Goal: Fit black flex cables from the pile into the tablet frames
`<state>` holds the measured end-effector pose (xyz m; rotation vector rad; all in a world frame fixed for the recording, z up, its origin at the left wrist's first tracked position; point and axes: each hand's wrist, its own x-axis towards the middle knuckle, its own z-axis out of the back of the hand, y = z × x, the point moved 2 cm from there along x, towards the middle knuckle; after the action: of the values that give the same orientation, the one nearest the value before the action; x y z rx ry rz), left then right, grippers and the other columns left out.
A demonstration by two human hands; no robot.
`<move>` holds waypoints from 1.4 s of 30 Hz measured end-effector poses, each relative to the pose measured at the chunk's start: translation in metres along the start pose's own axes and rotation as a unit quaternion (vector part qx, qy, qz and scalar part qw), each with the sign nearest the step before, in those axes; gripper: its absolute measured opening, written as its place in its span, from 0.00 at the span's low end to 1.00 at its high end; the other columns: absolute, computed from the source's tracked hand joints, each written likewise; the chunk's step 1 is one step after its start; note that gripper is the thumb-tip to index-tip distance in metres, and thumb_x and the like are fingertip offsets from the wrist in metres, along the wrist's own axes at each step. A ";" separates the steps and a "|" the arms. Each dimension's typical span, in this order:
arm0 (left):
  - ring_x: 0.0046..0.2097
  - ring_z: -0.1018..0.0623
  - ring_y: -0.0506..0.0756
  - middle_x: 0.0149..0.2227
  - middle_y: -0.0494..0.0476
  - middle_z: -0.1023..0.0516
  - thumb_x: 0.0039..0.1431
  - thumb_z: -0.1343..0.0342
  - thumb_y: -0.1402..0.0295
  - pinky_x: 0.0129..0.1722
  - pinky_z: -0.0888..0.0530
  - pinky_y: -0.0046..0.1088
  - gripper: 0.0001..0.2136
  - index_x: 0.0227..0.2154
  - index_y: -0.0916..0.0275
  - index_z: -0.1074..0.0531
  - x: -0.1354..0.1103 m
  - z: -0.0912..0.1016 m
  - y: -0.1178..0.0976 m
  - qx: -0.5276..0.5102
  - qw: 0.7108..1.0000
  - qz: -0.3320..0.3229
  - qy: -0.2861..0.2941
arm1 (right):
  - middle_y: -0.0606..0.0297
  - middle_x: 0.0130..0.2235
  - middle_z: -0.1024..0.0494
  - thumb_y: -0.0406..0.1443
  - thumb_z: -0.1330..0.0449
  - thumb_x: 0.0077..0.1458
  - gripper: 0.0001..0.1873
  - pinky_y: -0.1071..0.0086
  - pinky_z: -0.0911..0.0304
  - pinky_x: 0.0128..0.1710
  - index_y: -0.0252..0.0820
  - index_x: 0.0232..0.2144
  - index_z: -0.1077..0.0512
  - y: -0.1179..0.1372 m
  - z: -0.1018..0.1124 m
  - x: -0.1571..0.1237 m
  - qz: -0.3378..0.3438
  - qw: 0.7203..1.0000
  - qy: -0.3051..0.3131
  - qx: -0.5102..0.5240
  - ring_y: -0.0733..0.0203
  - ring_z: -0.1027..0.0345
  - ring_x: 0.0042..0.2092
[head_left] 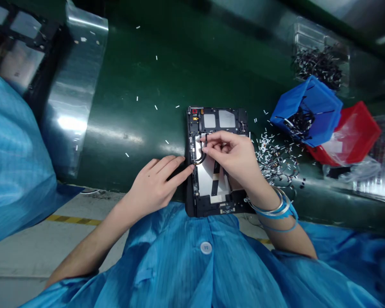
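The right hand (235, 156) pinches a bendy black cable (202, 160); the left hand (158, 182), spread, seems to steady the open tablet (207, 184).

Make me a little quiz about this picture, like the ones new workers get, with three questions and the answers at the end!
1. What does the person's right hand pinch?
A) a white button
B) a curved black strip
C) a silver bracelet

2. True or false: small white bits lie scattered on the green table.

3. Fill in the colour: the bin that partly hides the red bin in this view is ____.

Key: 1. B; 2. True; 3. blue.
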<state>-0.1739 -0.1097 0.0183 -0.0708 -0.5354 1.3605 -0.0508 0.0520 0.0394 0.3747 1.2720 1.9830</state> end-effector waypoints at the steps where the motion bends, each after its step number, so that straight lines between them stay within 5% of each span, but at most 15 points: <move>1: 0.50 0.26 0.61 0.51 0.66 0.25 0.61 0.54 0.77 0.40 0.28 0.36 0.19 0.54 0.62 0.31 0.000 0.000 0.000 -0.002 1.000 0.002 0.000 | 0.70 0.24 0.27 0.33 0.37 0.46 0.08 0.72 0.44 0.25 0.38 0.32 0.23 0.000 0.000 0.000 0.001 1.000 0.008 -0.004 0.71 0.41 0.24; 7: 0.50 0.26 0.62 0.51 0.65 0.25 0.61 0.53 0.77 0.41 0.27 0.36 0.20 0.55 0.61 0.31 0.001 0.000 0.000 0.000 1.000 0.006 0.007 | 0.72 0.23 0.30 0.32 0.37 0.48 0.07 0.72 0.44 0.26 0.39 0.34 0.23 0.002 0.001 0.000 0.013 0.998 0.039 -0.039 0.71 0.42 0.24; 23: 0.49 0.24 0.60 0.52 0.63 0.24 0.60 0.52 0.79 0.40 0.29 0.34 0.19 0.52 0.62 0.29 0.001 0.000 -0.003 0.078 0.997 -0.023 -0.004 | 0.69 0.27 0.25 0.30 0.38 0.51 0.09 0.70 0.39 0.30 0.40 0.36 0.23 -0.001 0.002 -0.005 0.054 0.996 -0.012 -0.064 0.69 0.37 0.27; 29: 0.49 0.25 0.61 0.51 0.66 0.24 0.60 0.52 0.79 0.40 0.29 0.34 0.17 0.51 0.67 0.29 0.004 0.002 -0.004 0.056 0.998 -0.025 -0.001 | 0.67 0.27 0.24 0.34 0.40 0.54 0.05 0.69 0.38 0.33 0.42 0.31 0.23 0.004 0.007 -0.006 0.070 0.989 -0.034 -0.124 0.65 0.33 0.30; 42: 0.49 0.24 0.62 0.50 0.65 0.23 0.61 0.54 0.81 0.38 0.31 0.35 0.17 0.50 0.67 0.28 0.005 0.003 -0.009 0.119 0.992 -0.032 -0.006 | 0.69 0.25 0.27 0.33 0.38 0.50 0.04 0.70 0.44 0.31 0.41 0.25 0.23 0.004 0.017 0.010 0.078 0.988 -0.010 -0.133 0.68 0.40 0.27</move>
<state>-0.1662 -0.1074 0.0255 0.1481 -0.3785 1.3532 -0.0492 0.0698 0.0491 0.3712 0.9739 2.2413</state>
